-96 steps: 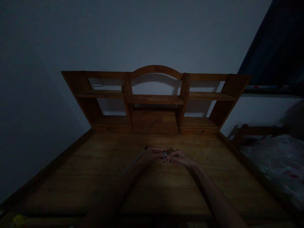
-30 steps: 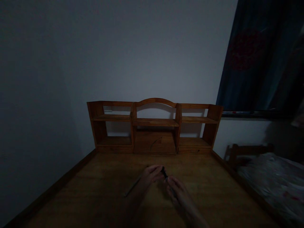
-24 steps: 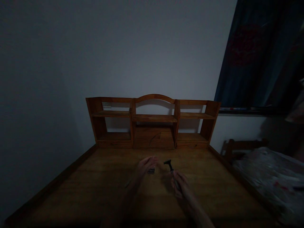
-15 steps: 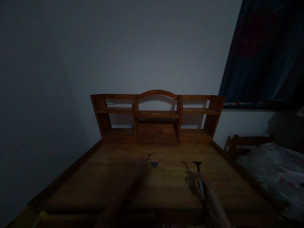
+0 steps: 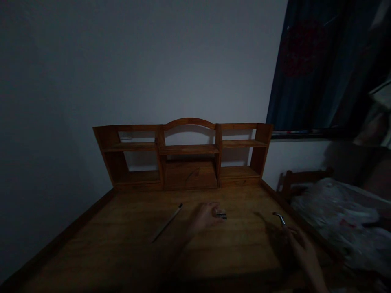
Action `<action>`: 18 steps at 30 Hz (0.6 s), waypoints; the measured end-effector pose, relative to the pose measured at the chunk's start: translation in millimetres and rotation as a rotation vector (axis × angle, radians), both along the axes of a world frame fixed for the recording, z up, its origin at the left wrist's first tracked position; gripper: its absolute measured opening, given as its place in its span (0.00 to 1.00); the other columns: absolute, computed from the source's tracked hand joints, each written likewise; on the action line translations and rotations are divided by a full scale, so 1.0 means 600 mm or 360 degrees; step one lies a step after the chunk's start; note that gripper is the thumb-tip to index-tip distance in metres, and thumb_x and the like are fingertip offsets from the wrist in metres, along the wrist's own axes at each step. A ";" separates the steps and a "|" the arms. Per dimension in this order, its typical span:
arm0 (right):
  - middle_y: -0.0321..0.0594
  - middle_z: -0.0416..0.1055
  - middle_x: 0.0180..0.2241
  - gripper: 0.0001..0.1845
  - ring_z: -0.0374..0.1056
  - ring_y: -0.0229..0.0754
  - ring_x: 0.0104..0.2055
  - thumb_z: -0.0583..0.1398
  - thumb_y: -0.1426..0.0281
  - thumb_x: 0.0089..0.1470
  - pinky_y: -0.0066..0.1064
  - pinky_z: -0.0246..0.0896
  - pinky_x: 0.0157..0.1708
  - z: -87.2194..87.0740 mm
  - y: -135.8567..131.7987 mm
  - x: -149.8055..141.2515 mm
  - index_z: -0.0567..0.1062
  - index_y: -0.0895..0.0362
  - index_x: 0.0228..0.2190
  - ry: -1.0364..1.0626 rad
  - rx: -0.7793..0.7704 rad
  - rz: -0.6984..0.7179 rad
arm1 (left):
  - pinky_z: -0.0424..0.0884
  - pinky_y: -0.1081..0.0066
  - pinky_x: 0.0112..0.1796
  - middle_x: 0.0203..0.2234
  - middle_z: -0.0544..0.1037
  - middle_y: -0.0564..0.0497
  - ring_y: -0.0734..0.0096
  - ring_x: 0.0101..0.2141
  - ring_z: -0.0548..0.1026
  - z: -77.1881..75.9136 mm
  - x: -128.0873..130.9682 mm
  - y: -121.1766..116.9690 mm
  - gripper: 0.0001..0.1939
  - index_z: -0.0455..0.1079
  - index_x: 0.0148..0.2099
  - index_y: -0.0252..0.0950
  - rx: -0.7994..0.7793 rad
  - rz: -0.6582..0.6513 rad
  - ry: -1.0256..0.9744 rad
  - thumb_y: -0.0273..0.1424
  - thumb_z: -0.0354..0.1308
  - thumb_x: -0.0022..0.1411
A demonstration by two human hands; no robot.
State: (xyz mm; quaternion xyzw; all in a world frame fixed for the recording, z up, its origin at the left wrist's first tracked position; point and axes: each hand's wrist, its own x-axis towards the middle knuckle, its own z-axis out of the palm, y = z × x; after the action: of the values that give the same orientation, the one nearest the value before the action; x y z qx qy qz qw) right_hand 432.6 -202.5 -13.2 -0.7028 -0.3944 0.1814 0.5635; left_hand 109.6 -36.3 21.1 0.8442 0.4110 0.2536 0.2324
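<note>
The room is dim. My left hand rests on the wooden desk near its middle, with its fingers pinched on a small dark cartridge lying there. My right hand is out at the desk's right side, closed round the handle of a razor whose bent head points away from me. A thin pencil-like stick lies diagonally on the desk, left of my left hand.
A wooden hutch with open shelves stands along the desk's back edge against a pale wall. To the right are a dark curtain, a wooden bed frame and light bedding.
My hands were together at the desk's middle, working on the razor. The right hand has carried the razor off to the right. The left hand stayed by the small cartridge on the desk.
</note>
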 end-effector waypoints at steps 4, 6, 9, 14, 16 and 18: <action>0.48 0.78 0.35 0.31 0.72 0.57 0.39 0.57 0.45 0.44 0.37 0.64 0.33 -0.006 -0.001 0.037 0.78 0.58 0.37 -0.0412 -0.0342 -0.0243 | 0.64 0.65 0.49 0.47 0.74 0.44 0.57 0.48 0.69 0.021 0.189 -0.029 0.31 0.69 0.52 0.35 0.0079 -0.0143 -0.0066 0.42 0.67 0.46; 0.50 0.77 0.37 0.31 0.72 0.57 0.39 0.54 0.47 0.47 0.38 0.64 0.34 -0.003 0.003 0.048 0.78 0.59 0.38 -0.0560 -0.0374 -0.0280 | 0.64 0.64 0.48 0.47 0.74 0.44 0.56 0.49 0.69 0.025 0.261 -0.040 0.29 0.69 0.52 0.35 0.0062 -0.0156 -0.0043 0.41 0.65 0.49; 0.50 0.77 0.37 0.28 0.73 0.56 0.39 0.52 0.49 0.50 0.38 0.63 0.35 0.007 0.009 0.063 0.79 0.57 0.38 -0.0711 -0.0412 -0.0323 | 0.64 0.64 0.48 0.47 0.74 0.45 0.57 0.47 0.69 0.023 0.325 -0.054 0.27 0.68 0.52 0.38 0.0067 -0.0222 0.0056 0.41 0.63 0.51; 0.51 0.77 0.36 0.23 0.73 0.52 0.37 0.53 0.53 0.52 0.34 0.63 0.33 0.017 0.028 0.078 0.79 0.57 0.35 -0.0882 -0.0352 -0.0386 | 0.63 0.63 0.48 0.46 0.74 0.43 0.55 0.47 0.69 0.005 0.364 -0.061 0.26 0.69 0.50 0.37 0.0134 -0.0208 0.0174 0.43 0.63 0.51; 0.52 0.76 0.37 0.22 0.72 0.52 0.39 0.53 0.55 0.53 0.34 0.62 0.34 0.015 0.046 0.079 0.78 0.58 0.36 -0.0973 -0.0328 -0.0383 | 0.63 0.61 0.48 0.45 0.74 0.44 0.54 0.47 0.69 -0.004 0.373 -0.062 0.26 0.70 0.50 0.37 0.0186 -0.0166 0.0165 0.44 0.63 0.51; 0.50 0.76 0.37 0.21 0.71 0.50 0.39 0.52 0.57 0.55 0.33 0.61 0.35 0.011 0.068 0.079 0.77 0.58 0.36 -0.1063 -0.0341 -0.0360 | 0.64 0.61 0.48 0.44 0.74 0.45 0.55 0.46 0.69 -0.009 0.373 -0.064 0.26 0.70 0.49 0.38 0.0249 -0.0159 0.0103 0.46 0.62 0.51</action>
State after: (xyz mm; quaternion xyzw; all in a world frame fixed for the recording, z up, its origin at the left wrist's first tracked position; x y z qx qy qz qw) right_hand 480.1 -161.5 -6.3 -0.8175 -0.4552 -0.0814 0.3433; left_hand 333.7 -74.5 15.6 0.8869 0.3548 0.2456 0.1648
